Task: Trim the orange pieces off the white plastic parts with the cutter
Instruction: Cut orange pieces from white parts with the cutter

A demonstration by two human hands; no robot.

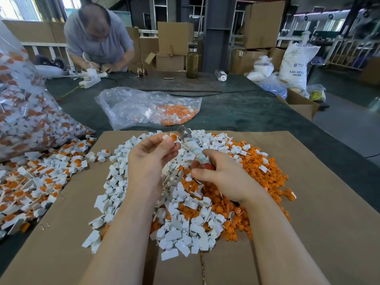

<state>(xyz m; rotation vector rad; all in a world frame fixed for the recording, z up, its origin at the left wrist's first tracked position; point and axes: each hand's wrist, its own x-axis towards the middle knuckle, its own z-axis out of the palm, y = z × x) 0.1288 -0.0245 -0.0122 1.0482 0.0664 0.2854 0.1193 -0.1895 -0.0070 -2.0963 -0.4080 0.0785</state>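
Here, white part [165, 137] pinched in left hand [151, 154], against cutter [192, 146]

Landmark: glass bottle [192, 60] with yellowish liquid, upright on the far side of the dark green table [236, 112]. Just right of bottle: clear plastic bottle [221, 75] lying on its side. Left of bottle: phone [169, 77] lying flat, then a small brown object [142, 72], too small to identify. Further left: white power strip [90, 80], and a person in a grey shirt [98, 40] bent over the table edge. Behind bottle: stacked cardboard boxes [174, 38]. Well right of bottle: white sack [296, 64] printed "ABS", beside white bags [262, 67]. Near side of bottle: brown cardboard sheet [308, 223] covering the table.
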